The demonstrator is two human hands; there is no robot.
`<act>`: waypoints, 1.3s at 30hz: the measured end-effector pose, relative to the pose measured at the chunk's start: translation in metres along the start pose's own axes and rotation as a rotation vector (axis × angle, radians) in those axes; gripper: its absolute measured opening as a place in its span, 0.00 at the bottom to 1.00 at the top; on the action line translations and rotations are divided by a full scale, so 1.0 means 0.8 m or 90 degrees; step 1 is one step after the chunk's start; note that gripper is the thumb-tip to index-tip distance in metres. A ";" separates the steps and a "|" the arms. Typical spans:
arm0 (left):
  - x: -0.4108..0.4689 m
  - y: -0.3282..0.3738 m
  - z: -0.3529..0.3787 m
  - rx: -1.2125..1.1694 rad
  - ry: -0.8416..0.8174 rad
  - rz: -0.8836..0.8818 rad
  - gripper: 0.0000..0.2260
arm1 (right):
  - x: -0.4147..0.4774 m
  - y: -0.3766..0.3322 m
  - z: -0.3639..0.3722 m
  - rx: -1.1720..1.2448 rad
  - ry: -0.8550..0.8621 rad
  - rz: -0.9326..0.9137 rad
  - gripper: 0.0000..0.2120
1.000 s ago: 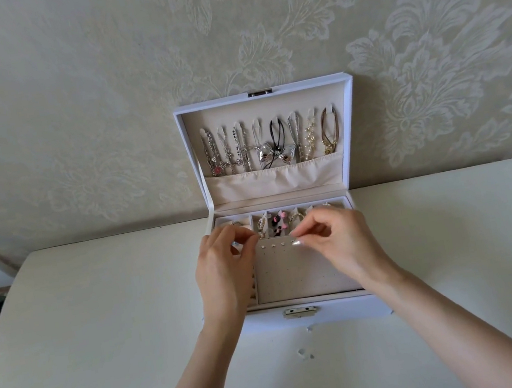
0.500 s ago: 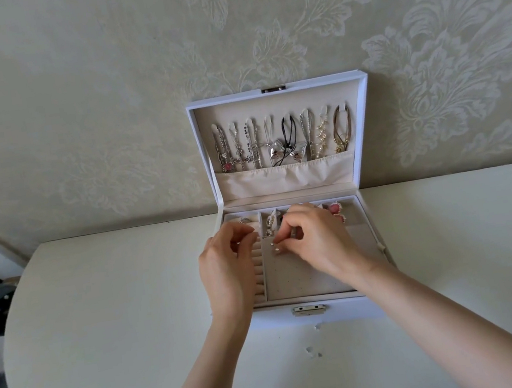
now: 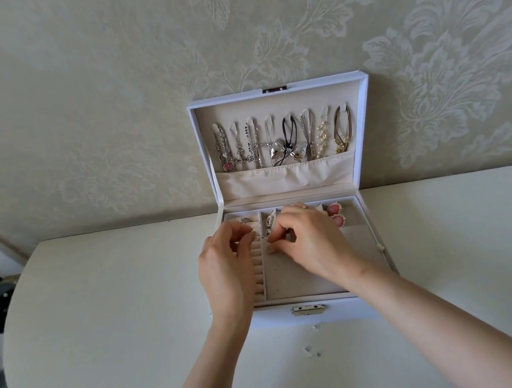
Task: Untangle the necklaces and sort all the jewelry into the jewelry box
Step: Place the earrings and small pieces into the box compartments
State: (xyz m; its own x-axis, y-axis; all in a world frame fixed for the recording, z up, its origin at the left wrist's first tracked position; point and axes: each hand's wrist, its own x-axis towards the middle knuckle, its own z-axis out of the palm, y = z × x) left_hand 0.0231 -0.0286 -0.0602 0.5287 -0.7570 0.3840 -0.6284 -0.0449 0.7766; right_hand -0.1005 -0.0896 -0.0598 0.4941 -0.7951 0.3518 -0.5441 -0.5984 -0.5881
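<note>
Plainly, both hands are over the open tray of the white jewelry box [image 3: 309, 317], which stands on the pale table [image 3: 116, 314] with its lid [image 3: 324, 80] upright against the patterned wall [image 3: 101, 100]. The right hand [image 3: 315, 246] has its fingers [image 3: 274, 247] curled and pressed together. Their tips are down on the upper left corner of the perforated earring panel [image 3: 294, 279], pinching a small item that they hide almost wholly; it may be a stud earring, but the view is too poor to be sure. Just left of those fingertips, the left hand [image 3: 226, 271] sits above the ring rolls [image 3: 259, 273], fingers curled and thumb meeting forefinger; whether anything lies between them cannot be told. Beyond the left fingertips a ring [image 3: 245, 220] lies in the far corner compartment, and just right of the right knuckles a pair of pink earrings [image 3: 336, 214] lies in another. Well beyond all the fingers, the necklaces [image 3: 283, 138] hang in a row inside the lid, their ends tucked into its fabric pocket [image 3: 285, 179]. Behind the wrists, near the front latch [image 3: 308, 309], a few tiny bits [image 3: 309, 350] lie on the table.
</note>
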 end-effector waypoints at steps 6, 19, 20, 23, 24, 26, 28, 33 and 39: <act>0.000 0.000 0.000 0.007 0.002 0.001 0.04 | -0.002 0.008 -0.004 0.035 -0.001 0.034 0.05; 0.002 -0.002 0.000 -0.008 -0.044 0.015 0.06 | -0.020 0.012 -0.011 -0.143 0.012 -0.161 0.03; 0.002 -0.002 -0.001 -0.014 -0.059 0.021 0.05 | -0.024 0.014 -0.014 -0.155 0.017 -0.170 0.05; 0.004 -0.001 0.001 -0.021 -0.117 0.038 0.07 | -0.035 0.018 -0.028 -0.087 0.090 -0.101 0.11; 0.005 -0.001 0.002 -0.022 -0.132 0.041 0.09 | -0.037 0.019 -0.033 -0.057 0.126 -0.063 0.11; 0.005 0.001 0.003 -0.019 -0.158 0.041 0.11 | -0.040 0.022 -0.043 -0.039 0.152 0.016 0.07; 0.005 0.002 0.002 -0.017 -0.175 0.042 0.12 | -0.044 0.027 -0.046 -0.051 0.124 0.072 0.04; 0.004 0.003 0.002 -0.011 -0.212 0.038 0.06 | -0.053 0.034 -0.042 -0.020 0.083 0.115 0.05; 0.007 0.004 0.005 0.053 -0.212 0.086 0.09 | -0.054 0.034 -0.044 0.011 0.079 0.125 0.05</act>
State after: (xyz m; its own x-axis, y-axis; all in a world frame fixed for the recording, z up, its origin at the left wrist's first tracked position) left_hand 0.0220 -0.0353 -0.0576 0.2310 -0.9299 0.2861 -0.7320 0.0276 0.6808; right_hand -0.1603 -0.0751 -0.0651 0.2912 -0.9032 0.3155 -0.6091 -0.4293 -0.6669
